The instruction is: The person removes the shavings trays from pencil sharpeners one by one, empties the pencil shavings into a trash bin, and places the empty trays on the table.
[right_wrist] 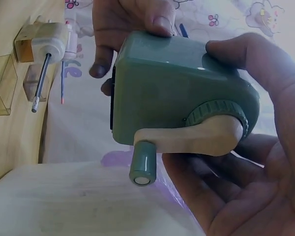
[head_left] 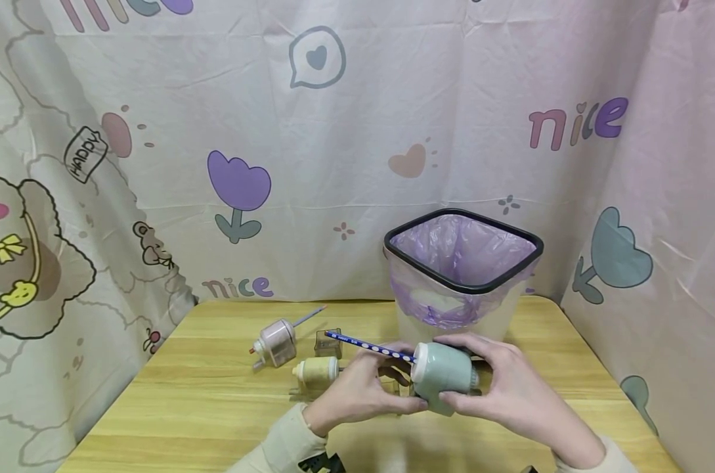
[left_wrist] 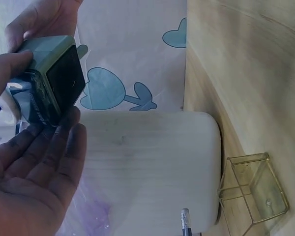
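Note:
Between both hands is a green crank pencil sharpener (head_left: 446,371), lifted off the table and tilted. A blue pencil (head_left: 369,345) with white dots sticks out of its white front end toward the left. My right hand (head_left: 507,384) grips the body from the crank side, thumb on one face and fingers round the other. The left hand (head_left: 360,391) holds the front end between thumb and fingers. In the right wrist view the cream crank arm (right_wrist: 191,140) with its green knob (right_wrist: 143,164) hangs free of the fingers. A dark square opening (left_wrist: 66,78) shows in the left wrist view.
A yellow sharpener (head_left: 318,371) and a pinkish-white sharpener (head_left: 277,343), each with a pencil in it, lie to the left. A brown see-through drawer (head_left: 327,343) and a yellowish clear one (left_wrist: 265,191) are on the table. Behind stands a purple-lined bin (head_left: 463,288).

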Demonstrator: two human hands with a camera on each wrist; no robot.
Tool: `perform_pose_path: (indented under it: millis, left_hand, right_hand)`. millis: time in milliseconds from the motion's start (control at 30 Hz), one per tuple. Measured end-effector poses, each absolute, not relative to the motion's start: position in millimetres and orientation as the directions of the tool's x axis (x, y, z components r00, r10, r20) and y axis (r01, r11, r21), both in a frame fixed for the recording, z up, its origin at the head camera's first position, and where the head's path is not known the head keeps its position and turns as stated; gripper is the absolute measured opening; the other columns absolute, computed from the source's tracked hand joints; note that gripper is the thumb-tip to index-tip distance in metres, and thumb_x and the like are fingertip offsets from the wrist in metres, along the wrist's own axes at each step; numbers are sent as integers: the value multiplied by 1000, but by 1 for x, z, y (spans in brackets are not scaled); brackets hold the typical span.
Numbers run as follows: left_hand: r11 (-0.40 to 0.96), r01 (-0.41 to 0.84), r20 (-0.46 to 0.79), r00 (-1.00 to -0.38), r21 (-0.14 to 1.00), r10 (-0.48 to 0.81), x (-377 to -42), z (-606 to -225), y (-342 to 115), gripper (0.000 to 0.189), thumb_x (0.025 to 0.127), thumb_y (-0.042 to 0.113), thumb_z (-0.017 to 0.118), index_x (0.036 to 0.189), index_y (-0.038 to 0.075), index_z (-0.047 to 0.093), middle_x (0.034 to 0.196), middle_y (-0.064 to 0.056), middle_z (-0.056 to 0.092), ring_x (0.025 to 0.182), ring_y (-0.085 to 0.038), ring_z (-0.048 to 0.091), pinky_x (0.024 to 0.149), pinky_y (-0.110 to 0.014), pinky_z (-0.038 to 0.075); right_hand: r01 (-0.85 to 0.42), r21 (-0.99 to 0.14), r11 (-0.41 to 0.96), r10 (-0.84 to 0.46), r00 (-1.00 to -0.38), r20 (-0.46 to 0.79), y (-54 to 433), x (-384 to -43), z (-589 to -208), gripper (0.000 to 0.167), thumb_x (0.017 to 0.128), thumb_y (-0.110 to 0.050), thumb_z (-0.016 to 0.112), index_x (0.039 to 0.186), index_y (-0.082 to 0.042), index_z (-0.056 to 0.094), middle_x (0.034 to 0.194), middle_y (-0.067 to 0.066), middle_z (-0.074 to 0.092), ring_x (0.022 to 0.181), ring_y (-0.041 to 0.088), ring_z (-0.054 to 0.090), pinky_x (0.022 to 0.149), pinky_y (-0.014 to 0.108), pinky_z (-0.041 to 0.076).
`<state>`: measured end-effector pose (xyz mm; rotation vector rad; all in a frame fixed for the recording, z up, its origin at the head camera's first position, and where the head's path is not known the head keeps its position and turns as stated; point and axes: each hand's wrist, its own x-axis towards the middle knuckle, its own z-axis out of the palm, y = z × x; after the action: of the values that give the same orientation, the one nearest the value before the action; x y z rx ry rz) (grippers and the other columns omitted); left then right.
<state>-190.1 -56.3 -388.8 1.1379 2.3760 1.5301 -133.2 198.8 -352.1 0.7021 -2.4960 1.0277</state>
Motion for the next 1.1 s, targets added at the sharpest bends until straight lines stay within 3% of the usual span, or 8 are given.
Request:
perform_pose_path:
  millis: [200,700,1100]
  left_hand:
    - [188,503,301,-733,844,610,-190,-391,-59,57,83,23,94,134,30,71,116,9,79,99,-5,76,96,-27,63]
    - [186,450,247,-739,873,627,-191,-395,-59,54,81,24,94,130,29,70,118,9,78,104,-5,76,96,-23,62]
    - [223,553,326,-720,802,613,-191,-394,-59,55,79,26,97,127,33,71,120,12,75,106,-5,73,99,-26,61]
  right_hand:
    - [-516,-596,615,-274,-849,452,200,-131,-351,56,82,-46,94,131,-32,70,118,-14,76,98,0,71,81,26,62]
    - [-570,-546,615,-302,-809,505,208,-133,-359,54,79,-38,97,126,-32,73,111,-18,77,93,-3,71,78,25,62]
    - [-607,-548,575,-336,-786,519,213,-132,-359,54,79,-32,97,127,-28,73,114,-14,78,93,-3,72,78,23,64]
